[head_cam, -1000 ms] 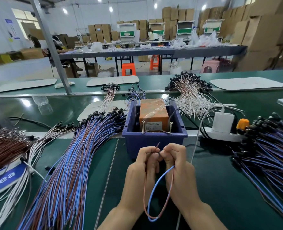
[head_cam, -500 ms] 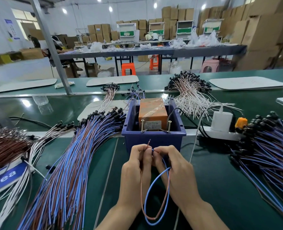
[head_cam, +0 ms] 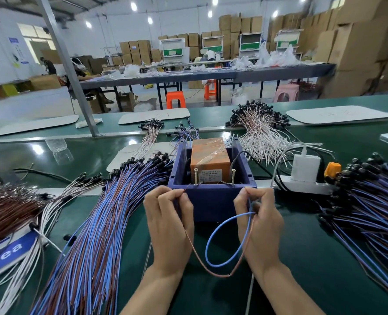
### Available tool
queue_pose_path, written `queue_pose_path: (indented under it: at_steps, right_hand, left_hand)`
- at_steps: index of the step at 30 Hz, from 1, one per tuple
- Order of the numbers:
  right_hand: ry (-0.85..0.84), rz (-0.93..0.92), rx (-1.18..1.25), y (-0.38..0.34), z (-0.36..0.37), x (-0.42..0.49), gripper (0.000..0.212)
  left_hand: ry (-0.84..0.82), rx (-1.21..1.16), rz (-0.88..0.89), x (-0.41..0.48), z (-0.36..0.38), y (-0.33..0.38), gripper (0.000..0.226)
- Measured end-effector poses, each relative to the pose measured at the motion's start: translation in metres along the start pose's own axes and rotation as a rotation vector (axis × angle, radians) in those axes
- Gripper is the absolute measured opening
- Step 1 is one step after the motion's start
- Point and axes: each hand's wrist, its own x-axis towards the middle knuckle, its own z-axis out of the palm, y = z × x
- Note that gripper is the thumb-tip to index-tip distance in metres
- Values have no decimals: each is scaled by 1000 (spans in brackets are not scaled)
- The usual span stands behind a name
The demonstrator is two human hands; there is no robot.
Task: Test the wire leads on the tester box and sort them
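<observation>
A blue tester box (head_cam: 213, 201) stands mid-table, holding an orange taped unit (head_cam: 210, 159) and two upright screws (head_cam: 233, 177) at its near rim. My left hand (head_cam: 168, 226) pinches the brown lead (head_cam: 195, 253) of one wire pair, its tip near the box's left front corner. My right hand (head_cam: 260, 226) pinches the blue lead (head_cam: 220, 223) by the right front corner. The pair hangs in a loop between my hands.
A big fan of blue-brown leads (head_cam: 90, 235) lies left, brown and white bundles (head_cam: 8, 208) farther left. More blue leads (head_cam: 368, 210) lie right, behind them a power strip with charger (head_cam: 305, 176). White-pink leads (head_cam: 261, 130) sit behind the box.
My hands were together in front of the box; they have spread apart to its two front corners, pulling the brown and blue leads away from each other.
</observation>
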Motion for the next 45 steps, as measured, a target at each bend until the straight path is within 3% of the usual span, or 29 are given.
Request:
queue_pose_path:
  at_steps: [14, 45]
  right_hand:
    - [14, -63, -77, 1, 3, 1, 10]
    - [24, -149, -145, 8, 6, 0, 14]
  left_hand:
    - [-31, 13, 81, 4, 10, -10, 8]
    - [-53, -9, 24, 3, 8, -5, 9]
